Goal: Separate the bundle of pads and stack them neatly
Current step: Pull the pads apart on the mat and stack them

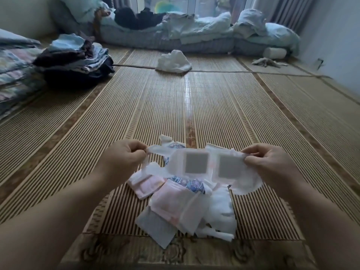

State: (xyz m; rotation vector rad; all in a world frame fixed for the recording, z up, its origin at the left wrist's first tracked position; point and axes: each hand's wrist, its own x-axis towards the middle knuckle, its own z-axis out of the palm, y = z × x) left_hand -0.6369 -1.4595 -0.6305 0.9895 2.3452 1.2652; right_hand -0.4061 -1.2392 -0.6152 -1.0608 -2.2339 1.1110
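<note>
A white pad (196,164) with two grey squares on it is stretched out flat in the air between my hands. My left hand (124,156) pinches its left end and my right hand (266,162) pinches its right end. Below it, on the bamboo mat (136,106), lies a loose heap of pads (175,203): pink-wrapped ones, a blue-patterned one, a grey square sheet and crumpled white wrappers. Part of the heap is hidden behind the held pad.
A stack of folded clothes (74,59) sits at the left, beside folded quilts (13,67). A crumpled white cloth (173,61) lies further ahead on the mat. Bedding and pillows (194,34) line the far wall under the window.
</note>
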